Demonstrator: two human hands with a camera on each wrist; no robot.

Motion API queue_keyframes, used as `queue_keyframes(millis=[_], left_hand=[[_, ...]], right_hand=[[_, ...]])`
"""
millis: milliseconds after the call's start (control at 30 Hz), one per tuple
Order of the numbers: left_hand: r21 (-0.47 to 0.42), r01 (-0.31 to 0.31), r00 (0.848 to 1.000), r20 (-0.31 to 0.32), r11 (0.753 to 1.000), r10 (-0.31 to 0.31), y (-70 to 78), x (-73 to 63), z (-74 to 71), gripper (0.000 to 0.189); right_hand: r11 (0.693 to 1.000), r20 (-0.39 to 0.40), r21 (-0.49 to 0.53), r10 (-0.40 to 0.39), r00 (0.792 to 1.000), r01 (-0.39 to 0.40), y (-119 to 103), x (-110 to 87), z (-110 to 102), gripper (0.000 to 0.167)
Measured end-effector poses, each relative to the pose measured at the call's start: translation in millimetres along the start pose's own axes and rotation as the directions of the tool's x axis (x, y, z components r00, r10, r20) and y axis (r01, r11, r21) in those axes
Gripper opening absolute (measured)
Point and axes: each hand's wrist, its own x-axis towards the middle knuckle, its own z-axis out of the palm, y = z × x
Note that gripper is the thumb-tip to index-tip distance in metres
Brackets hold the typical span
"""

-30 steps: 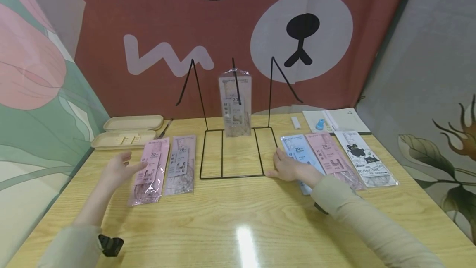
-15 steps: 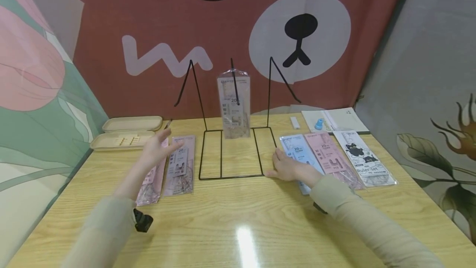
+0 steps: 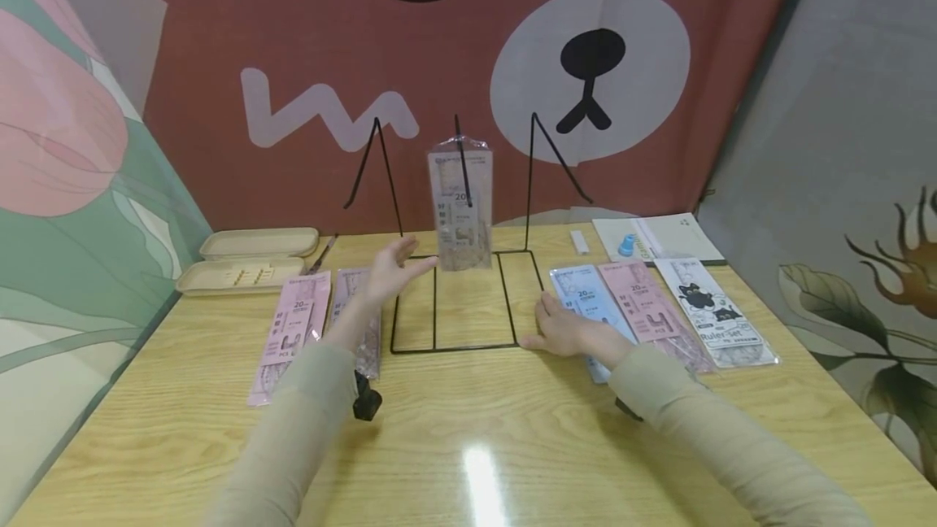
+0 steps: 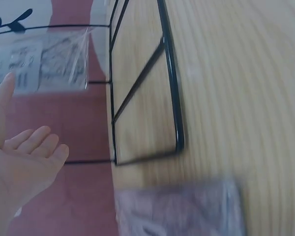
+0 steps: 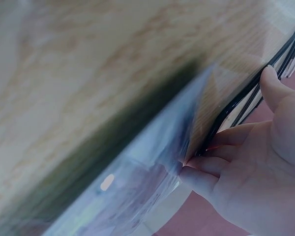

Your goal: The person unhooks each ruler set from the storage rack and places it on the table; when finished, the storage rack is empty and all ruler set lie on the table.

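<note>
A black wire display rack (image 3: 476, 347) with three upright hooks stands mid-table. From its middle hook hangs a clear-wrapped packet (image 3: 446, 222) marked 20. My left hand (image 3: 386, 273) is in the air at the rack's left side, thumb and fingers spread and holding nothing; in the left wrist view its thumb overlaps the edge of the hanging packet (image 4: 19, 64). At the front right corner of the base, my right hand (image 3: 562, 329) grips the rack, thumb at the front bar and fingers at the side bar (image 5: 223, 115). The left and right hooks carry nothing.
Left of the rack lie a pink packet (image 3: 298, 307) and a greyish-purple packet (image 3: 372, 340), partly behind my arm. On the right are a blue packet (image 3: 586, 291), a pink one (image 3: 644, 303) and a white Ruler set (image 3: 706, 299). An open beige case (image 3: 208, 277) sits back left.
My left hand has moved right and up, from over the left pink packet to the rack's left side. The right hand has stayed at the rack's corner.
</note>
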Motion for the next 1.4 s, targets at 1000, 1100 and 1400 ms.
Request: queue_keyframes(millis=[1000, 1100, 1400], left_hand=[[-0.046, -0.052, 0.992, -0.115, 0.998, 0.046, 7.7, -4.7, 40.8, 0.037], [-0.03, -0.075, 0.994, -0.077, 0.997, 0.073, 5.6, -18.0, 39.4, 0.034], [-0.039, -0.172, 0.985, 0.005, 0.984, 0.173, 3.8, -59.3, 36.8, 0.018]], right_hand=[[1.0, 0.001, -0.005, 0.002, 1.0, -0.002, -1.2, 3.0, 1.7, 0.083], [1.0, 0.003, -0.006, 0.0, 1.0, 0.0, -1.4, 2.7, 1.4, 0.083], [1.0, -0.002, -0.019, 0.011, 1.0, -0.011, 2.6, 3.9, 2.0, 0.083]])
